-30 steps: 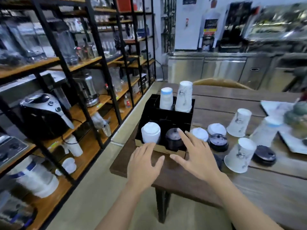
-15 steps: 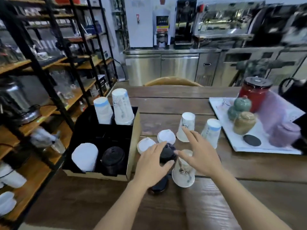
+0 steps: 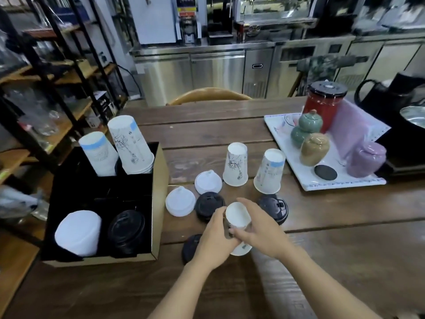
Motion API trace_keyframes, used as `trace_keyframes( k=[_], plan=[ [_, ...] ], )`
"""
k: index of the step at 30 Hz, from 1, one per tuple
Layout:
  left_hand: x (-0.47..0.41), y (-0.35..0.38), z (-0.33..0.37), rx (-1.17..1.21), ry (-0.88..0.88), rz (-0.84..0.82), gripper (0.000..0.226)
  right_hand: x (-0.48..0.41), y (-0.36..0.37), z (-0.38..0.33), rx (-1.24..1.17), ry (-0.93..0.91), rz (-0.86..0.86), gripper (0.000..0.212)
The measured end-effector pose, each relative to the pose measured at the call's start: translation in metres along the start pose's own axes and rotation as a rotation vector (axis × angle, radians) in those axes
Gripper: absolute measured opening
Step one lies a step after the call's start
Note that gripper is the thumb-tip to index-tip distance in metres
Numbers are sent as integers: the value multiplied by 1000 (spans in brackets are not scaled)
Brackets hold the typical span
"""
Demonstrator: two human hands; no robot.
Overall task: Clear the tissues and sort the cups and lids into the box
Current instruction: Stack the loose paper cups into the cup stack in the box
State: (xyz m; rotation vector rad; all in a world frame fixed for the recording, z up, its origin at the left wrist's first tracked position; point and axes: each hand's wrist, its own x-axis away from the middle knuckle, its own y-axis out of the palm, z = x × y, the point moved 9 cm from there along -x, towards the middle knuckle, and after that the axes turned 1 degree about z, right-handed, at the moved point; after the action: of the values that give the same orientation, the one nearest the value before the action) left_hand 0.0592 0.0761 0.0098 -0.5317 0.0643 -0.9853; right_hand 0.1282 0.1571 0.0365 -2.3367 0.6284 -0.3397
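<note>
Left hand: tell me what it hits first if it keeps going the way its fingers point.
The left hand already grips the upturned paper cup; beyond it, probably the black lid, though depth is unclear.

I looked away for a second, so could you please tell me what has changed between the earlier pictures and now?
Both hands left the box front and moved right; the left hand and right hand now grip one upside-down paper cup together. The cups and lids in the box, and the loose ones on the table, look unmoved.
</note>
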Motion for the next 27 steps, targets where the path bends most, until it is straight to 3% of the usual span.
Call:
trace_keyframes(
  k=[7, 16, 21, 27],
  plan=[
    [-5, -34, 37, 152, 136, 101, 60, -6, -40, -44, -19, -87, 215, 70],
    [-43, -89, 124, 99, 329, 177, 50, -41, -114, -94, 15, -137, 498, 57],
    [-88, -101, 159, 100, 370, 193, 48, -82, -147, -92, 1, -123, 588, 51],
    [-141, -100, 154, 149, 320, 190, 48, -136, -156, -72, 43, -89, 555, 56]
  ],
)
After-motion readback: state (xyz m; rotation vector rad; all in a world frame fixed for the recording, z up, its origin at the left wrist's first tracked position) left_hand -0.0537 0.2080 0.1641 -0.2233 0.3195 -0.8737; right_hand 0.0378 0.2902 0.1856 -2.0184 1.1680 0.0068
